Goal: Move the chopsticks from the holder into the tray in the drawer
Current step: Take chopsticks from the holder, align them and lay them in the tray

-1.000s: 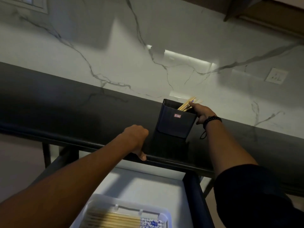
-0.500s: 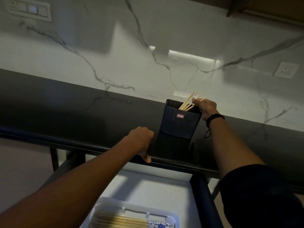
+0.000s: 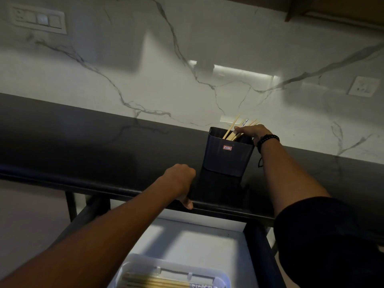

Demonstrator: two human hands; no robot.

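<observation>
Black countertop [image 3: 83, 142], dark holder [image 3: 226, 161], veined marble wall [image 3: 145, 80]

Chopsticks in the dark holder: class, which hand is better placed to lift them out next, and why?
Right. The right hand grips the chopsticks at the mouth of the holder. The left hand holds the countertop edge beside the holder, away from them.

Chopsticks [image 3: 230, 127]: pale bare wood, matt. Holder [image 3: 226, 161]: dark smooth plastic, slight sheen, small sticker [image 3: 227, 148] looks like paper. Countertop [image 3: 104, 142]: black, polished, glossy, mirrors the holder. Backsplash [image 3: 145, 80]: white grey-veined marble, glossy. Tray [image 3: 133, 267]: translucent smooth plastic. Drawer [image 3: 197, 240]: white smooth floor. Bracelet [image 3: 268, 139]: black beads. Sleeve [image 3: 324, 235]: black matt cloth. Switch plate [image 3: 39, 18]: white plastic
</observation>
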